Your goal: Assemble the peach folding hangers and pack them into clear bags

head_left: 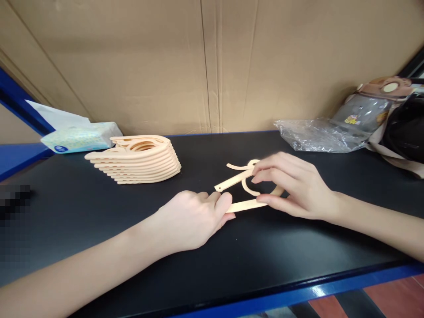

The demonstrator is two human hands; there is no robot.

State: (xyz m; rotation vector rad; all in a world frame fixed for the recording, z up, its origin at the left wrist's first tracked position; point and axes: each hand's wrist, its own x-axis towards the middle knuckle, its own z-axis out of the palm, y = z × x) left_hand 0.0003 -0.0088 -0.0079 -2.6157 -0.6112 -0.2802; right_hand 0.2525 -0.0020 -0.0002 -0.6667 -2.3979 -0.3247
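Between my hands is a cream plastic folding hanger, its arms partly spread and its curved hook pointing left. My left hand pinches the end of the nearer arm between thumb and fingers. Around the other side, my right hand grips the hanger, fingertips on the farther arm and thumb on the nearer one. My right fingers cover part of the hanger's joint. Left of my hands stands a neat stack of folded hangers in the same cream colour.
A tissue pack lies at the back left of the black table. At the back right are a clear plastic bag, a bottle with a brown lid and a black bag. Cardboard walls the back.
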